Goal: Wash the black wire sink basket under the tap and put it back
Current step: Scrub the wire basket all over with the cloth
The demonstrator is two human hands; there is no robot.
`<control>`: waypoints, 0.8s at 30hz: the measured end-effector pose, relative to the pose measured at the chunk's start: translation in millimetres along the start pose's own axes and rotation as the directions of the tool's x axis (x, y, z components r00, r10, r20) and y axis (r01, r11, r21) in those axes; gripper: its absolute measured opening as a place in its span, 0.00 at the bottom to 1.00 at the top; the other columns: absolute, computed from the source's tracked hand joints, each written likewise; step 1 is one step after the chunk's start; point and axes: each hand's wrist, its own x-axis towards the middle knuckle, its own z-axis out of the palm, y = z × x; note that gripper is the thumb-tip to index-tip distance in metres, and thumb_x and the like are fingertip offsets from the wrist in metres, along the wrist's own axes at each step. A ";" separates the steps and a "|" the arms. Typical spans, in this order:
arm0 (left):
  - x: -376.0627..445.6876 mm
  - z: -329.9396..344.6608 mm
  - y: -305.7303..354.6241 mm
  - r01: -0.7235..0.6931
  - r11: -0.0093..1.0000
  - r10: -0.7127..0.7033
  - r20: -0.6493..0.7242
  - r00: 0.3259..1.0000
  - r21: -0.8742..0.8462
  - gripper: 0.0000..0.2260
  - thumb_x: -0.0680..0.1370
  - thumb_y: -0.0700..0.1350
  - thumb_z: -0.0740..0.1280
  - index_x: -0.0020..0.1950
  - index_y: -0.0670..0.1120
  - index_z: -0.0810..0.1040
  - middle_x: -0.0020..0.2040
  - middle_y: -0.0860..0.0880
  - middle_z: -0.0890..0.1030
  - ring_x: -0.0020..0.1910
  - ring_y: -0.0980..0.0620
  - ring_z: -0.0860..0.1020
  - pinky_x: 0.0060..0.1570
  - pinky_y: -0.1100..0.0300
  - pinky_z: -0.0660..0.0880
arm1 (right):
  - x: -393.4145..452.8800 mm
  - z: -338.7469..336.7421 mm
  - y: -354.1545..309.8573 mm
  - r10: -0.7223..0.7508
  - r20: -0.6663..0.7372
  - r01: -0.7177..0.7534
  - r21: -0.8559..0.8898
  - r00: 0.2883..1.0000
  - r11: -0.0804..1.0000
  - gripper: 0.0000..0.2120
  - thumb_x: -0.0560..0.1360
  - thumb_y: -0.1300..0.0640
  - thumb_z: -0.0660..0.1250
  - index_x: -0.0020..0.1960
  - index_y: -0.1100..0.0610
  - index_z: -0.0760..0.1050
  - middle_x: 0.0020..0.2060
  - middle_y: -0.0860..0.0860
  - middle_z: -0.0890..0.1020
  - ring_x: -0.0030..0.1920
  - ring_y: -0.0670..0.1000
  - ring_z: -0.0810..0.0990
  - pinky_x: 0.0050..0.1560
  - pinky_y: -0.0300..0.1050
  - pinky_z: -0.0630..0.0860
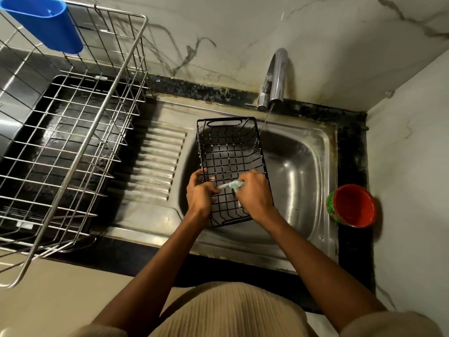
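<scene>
We are holding the black wire sink basket [230,166] over the steel sink [303,171], in the centre of the frame, with its open side facing up to us and its handle end pointing toward the tap [275,79]. A thin stream of water [266,120] is falling from the tap beside the upper right corner of the basket. Our left hand [200,193] is gripping the left rim of the basket, with the fingers curled around the wires. Our right hand [255,195] is closing around a small pale green and white thing [230,184], maybe a brush or a sponge, we cannot tell which, and is pressing it against the wires inside the basket. At the left of the frame a big steel dish rack [73,132] is standing on the dark counter, with a blue plastic cup [46,23] hanging on it in the upper left. At the right a red bowl [352,205] is sitting on the black counter edge [352,251].
</scene>
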 end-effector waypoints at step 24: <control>14.6 5.8 7.8 -0.036 0.998 0.034 -0.043 0.999 -0.058 0.26 0.71 0.38 0.68 0.69 0.47 0.74 0.52 0.45 0.84 0.49 0.46 0.82 0.47 0.49 0.80 | 8.6 -8.6 -4.6 -0.367 0.259 0.403 -0.106 0.894 0.909 0.11 0.72 0.61 0.74 0.54 0.55 0.83 0.45 0.49 0.74 0.45 0.49 0.76 0.40 0.40 0.73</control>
